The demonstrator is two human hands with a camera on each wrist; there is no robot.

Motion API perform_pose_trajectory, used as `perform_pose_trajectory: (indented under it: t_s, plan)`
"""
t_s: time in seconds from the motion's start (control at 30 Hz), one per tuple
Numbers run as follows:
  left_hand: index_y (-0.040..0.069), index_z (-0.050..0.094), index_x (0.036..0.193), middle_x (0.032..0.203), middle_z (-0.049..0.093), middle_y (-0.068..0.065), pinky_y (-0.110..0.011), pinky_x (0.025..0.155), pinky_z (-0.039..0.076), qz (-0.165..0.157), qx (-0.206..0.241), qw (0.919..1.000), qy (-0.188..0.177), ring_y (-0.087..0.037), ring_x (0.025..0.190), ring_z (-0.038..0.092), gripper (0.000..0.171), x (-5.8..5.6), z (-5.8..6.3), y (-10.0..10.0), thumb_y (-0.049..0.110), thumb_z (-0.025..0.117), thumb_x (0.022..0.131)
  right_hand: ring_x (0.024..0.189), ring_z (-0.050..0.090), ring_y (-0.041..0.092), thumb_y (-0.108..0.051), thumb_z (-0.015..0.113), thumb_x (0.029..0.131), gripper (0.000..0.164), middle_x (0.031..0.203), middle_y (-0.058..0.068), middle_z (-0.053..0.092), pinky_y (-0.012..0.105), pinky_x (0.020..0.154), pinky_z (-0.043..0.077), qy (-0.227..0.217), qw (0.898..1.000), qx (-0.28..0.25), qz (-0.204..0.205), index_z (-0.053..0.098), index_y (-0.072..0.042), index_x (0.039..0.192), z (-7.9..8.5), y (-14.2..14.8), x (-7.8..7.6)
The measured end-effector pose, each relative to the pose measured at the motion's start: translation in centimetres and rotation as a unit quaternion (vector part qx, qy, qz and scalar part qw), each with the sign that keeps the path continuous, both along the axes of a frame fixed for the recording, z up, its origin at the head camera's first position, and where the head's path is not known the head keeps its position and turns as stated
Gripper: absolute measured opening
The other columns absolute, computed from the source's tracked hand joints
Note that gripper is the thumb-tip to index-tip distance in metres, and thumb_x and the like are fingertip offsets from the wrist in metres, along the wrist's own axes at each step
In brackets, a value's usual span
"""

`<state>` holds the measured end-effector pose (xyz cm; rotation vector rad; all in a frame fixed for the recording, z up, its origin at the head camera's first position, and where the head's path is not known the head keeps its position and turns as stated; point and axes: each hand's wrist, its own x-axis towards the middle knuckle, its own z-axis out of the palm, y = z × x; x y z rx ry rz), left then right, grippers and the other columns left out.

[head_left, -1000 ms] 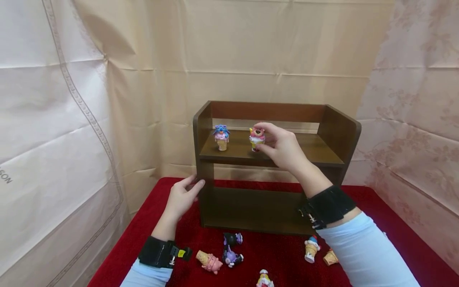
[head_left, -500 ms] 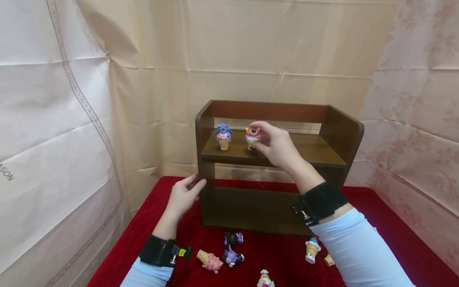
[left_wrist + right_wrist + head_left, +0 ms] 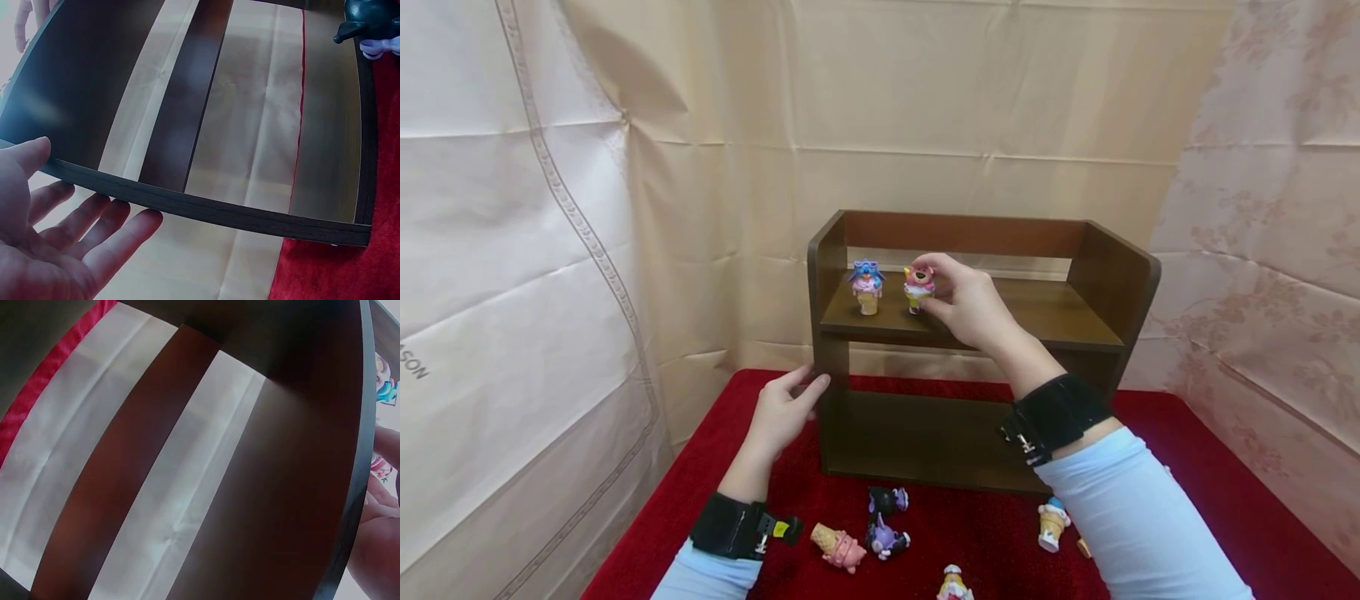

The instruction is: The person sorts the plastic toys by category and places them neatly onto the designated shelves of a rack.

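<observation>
Red cloth (image 3: 1007,546), brown shelf (image 3: 962,233): I see R hand (image 3: 972,307) pinching pink bear toy (image 3: 917,289) at upper level, L hand (image 3: 778,417) relaxed, fingers loose by shelf's side; sideways bump could topple blue toy (image 3: 867,286) nearby.

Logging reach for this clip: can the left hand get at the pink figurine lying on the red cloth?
Probably yes: the left hand, beside the shelf, holds no figurine, and nothing visible covers the pink figurine.
</observation>
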<state>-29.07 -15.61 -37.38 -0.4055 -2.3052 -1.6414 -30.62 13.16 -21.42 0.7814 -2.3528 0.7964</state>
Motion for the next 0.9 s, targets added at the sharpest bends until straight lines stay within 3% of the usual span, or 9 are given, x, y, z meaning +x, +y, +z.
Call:
perform_pose_trajectory:
  t_s: [0.27, 0.5, 0.9]
  plan:
    - [0.015, 0.054, 0.136, 0.123, 0.061, -0.009, -0.043, 0.071, 0.058, 0.0, 0.0, 1.0, -0.007, -0.018, 0.08, 0.065, 0.052, 0.1, 0.1, 0.2, 0.041, 0.064, 0.092, 0.097, 0.061, 0.013, -0.007, 0.074, 0.083, 0.054, 0.115, 0.003, 0.059, 0.04, 0.088, 0.052, -0.024, 1.0, 0.005, 0.004, 0.049, -0.024, 0.127, 0.0, -0.3, -0.3]
    - [0.016, 0.054, 0.136, 0.123, 0.061, -0.009, -0.039, 0.069, 0.058, 0.0, 0.001, 1.0, -0.007, -0.022, 0.085, 0.064, 0.052, 0.1, 0.3, 0.1, 0.042, 0.063, 0.092, 0.097, 0.059, 0.012, -0.007, 0.074, 0.084, 0.051, 0.111, 0.003, 0.056, 0.039, 0.087, 0.052, -0.062, 0.998, -0.018, 0.016, 0.044, -0.023, 0.122, 0.2, -0.6, -0.4]
    - [0.016, 0.053, 0.137, 0.127, 0.059, -0.011, -0.038, 0.072, 0.058, 0.001, 0.0, 0.9999, -0.011, -0.025, 0.09, 0.064, 0.055, -0.1, 0.0, 0.0, 0.044, 0.063, 0.091, 0.092, 0.056, 0.015, -0.007, 0.074, 0.083, 0.054, 0.107, 0.005, 0.056, 0.039, 0.089, 0.051, -0.057, 0.998, -0.005, 0.001, 0.039, -0.021, 0.123, 0.0, -1.6, -0.5]
